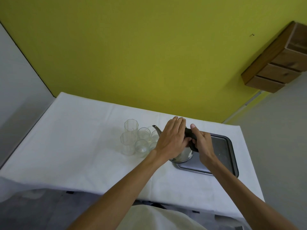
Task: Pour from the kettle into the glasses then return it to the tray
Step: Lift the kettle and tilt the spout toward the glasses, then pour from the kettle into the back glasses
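Observation:
A steel kettle [184,156] with a black handle stands at the left end of a dark grey tray [221,146], its spout pointing left toward the glasses. My right hand [201,144] is closed around the black handle. My left hand [171,140] lies flat over the kettle's top and hides the lid. Just left of the kettle stand several clear glasses: two tall faceted ones [131,128] and short round ones [143,132]. Whether any glass holds liquid I cannot tell.
A white cloth [83,138] covers the table, which ends at a yellow wall behind. A wooden shelf [275,63] hangs on the wall at the upper right. The table's near edge runs just in front of my body.

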